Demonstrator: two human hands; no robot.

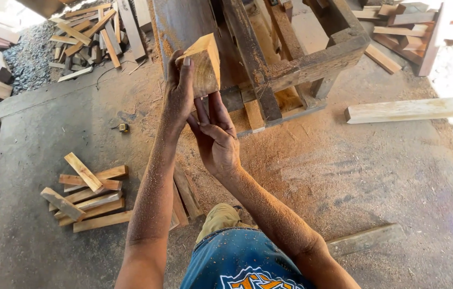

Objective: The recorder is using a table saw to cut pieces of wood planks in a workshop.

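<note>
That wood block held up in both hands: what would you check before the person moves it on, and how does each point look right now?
1. Grip: left hand clasps the wood block from its side: ok.
2. Second hand: right hand sits just under the block, fingers up; contact cannot tell.
3. Block faces: the visible faces look clean-cut; the far side is hidden: cannot tell.
4. Floor underfoot: thick sawdust around the wooden bench frame: not ok, may be slippery.
5. Trip hazards: a pile of offcuts lies at the left, a long plank at the right: not ok.
6. Arms: both dusted with sawdust, nothing snagging: ok.
</note>
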